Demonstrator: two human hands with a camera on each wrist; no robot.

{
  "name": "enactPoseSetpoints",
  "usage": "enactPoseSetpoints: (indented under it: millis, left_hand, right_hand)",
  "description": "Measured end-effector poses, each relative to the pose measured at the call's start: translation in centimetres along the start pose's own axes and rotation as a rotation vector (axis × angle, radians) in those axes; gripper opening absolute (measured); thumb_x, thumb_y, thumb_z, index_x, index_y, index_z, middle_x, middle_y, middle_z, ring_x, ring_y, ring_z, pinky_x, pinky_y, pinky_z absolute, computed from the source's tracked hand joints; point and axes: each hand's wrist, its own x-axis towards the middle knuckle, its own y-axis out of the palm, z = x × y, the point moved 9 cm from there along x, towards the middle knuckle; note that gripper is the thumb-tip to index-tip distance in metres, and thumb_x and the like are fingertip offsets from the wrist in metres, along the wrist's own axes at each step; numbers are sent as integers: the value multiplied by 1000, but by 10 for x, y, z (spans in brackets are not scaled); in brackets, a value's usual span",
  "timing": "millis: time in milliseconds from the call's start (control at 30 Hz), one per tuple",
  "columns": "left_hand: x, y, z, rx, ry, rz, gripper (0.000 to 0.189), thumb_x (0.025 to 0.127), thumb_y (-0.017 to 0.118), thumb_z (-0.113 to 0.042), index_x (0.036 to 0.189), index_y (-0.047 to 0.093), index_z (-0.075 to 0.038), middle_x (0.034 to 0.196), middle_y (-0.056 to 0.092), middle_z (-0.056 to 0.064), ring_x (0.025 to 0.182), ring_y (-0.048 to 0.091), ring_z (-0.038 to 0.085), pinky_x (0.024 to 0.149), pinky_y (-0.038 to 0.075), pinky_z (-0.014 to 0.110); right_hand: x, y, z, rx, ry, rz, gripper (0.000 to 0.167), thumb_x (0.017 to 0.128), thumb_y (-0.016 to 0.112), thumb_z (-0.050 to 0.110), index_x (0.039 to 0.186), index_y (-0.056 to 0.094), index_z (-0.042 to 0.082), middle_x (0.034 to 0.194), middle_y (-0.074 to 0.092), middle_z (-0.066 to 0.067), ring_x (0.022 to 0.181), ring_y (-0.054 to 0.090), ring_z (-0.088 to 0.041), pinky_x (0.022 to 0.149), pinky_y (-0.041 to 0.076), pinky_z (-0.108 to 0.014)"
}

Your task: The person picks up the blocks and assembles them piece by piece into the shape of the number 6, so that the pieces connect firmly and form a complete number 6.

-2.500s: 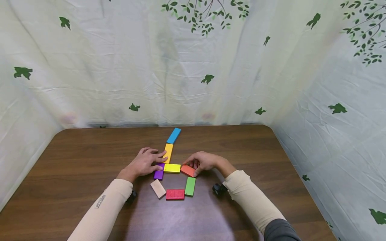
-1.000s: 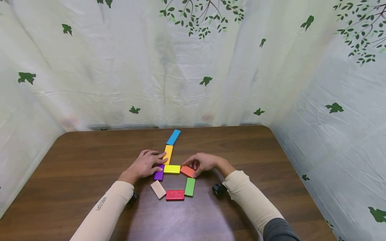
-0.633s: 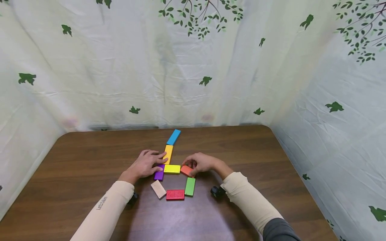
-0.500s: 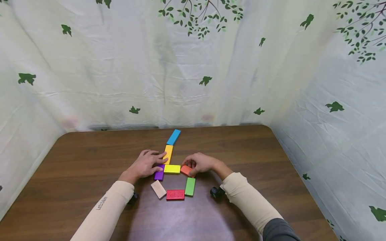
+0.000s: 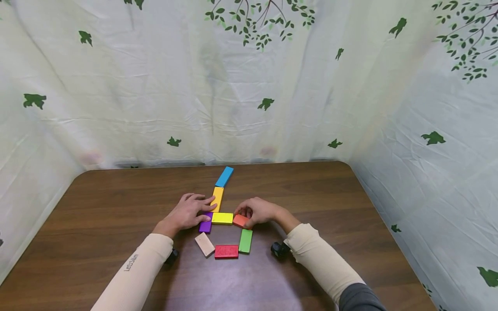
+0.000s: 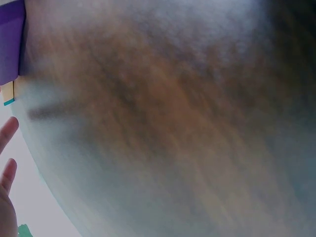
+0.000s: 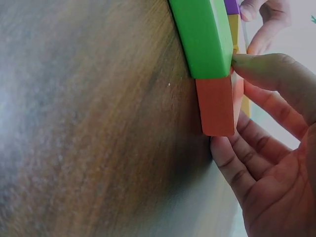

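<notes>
Flat coloured wooden blocks lie on the brown table, forming a ring with a tail. My right hand (image 5: 262, 210) pinches the orange-red block (image 5: 239, 220), thumb on its near side and fingers on its far side. That block meets the yellow block (image 5: 222, 219) and the green block (image 5: 245, 241), as the right wrist view also shows. Fingers of my left hand (image 5: 186, 211) lie extended, two of them on the amber block (image 5: 219, 193) and the thumb on the purple block (image 5: 205, 227). In the left wrist view only a corner of the purple block (image 6: 10, 42) and two fingertips show.
A red block (image 5: 226, 252) and a beige block (image 5: 204, 245) make up the ring's near side. Beyond the amber block, a blue block (image 5: 224, 176) points towards the table's far edge. A white curtain (image 5: 249, 86) with leaf prints hangs behind the table (image 5: 330, 194).
My right thumb has slid a little left along the orange-red block's near side, and the right forearm has shifted slightly with it. My left hand and the blocks stay in place.
</notes>
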Motion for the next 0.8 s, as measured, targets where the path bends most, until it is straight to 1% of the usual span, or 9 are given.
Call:
enactPoseSetpoints:
  millis: [267, 400, 533, 667, 800]
  left_hand:
    - [-1, 0, 0, 0, 2, -3, 52, 88, 68, -32, 136, 56, -17, 148, 44, 7, 130, 41, 38, 105, 23, 60]
    - [-2, 0, 1, -12, -3, -5, 52, 88, 68, -32, 136, 56, -17, 148, 44, 7, 130, 41, 39, 105, 23, 60]
    - [-3, -1, 1, -22, -6, -9, 51, 88, 68, -32, 135, 57, -16, 148, 44, 8, 129, 41, 39, 105, 23, 61]
    - [-3, -1, 1, -25, -13, -8, 51, 87, 69, -31, 134, 58, -16, 147, 45, 8, 130, 40, 40, 104, 24, 61]
    - [-3, -1, 1, -20, -15, -6, 50, 86, 71, -31, 132, 60, -15, 145, 48, 9, 129, 42, 39, 104, 25, 60]
  right_hand:
    - [-1, 2, 1, 11, -10, 4, 41, 79, 76, 8, 119, 67, 11, 87, 59, 4, 74, 53, -9, 66, 46, -21]
    - [-1, 2, 1, 11, -11, 4, 41, 79, 76, 10, 119, 66, 12, 88, 59, 4, 75, 52, -9, 67, 46, -21]
    - [-2, 1, 0, 34, -21, -7, 39, 81, 75, 14, 119, 67, 12, 90, 59, 4, 76, 52, -9, 68, 47, -21]
    - [-5, -2, -6, 61, -18, -38, 40, 83, 75, 20, 121, 66, 12, 95, 61, 1, 79, 54, -10, 71, 48, -22]
    - [-12, -10, -15, 59, 4, -105, 43, 84, 75, 25, 124, 64, 11, 102, 62, 0, 88, 56, -13, 78, 49, -26]
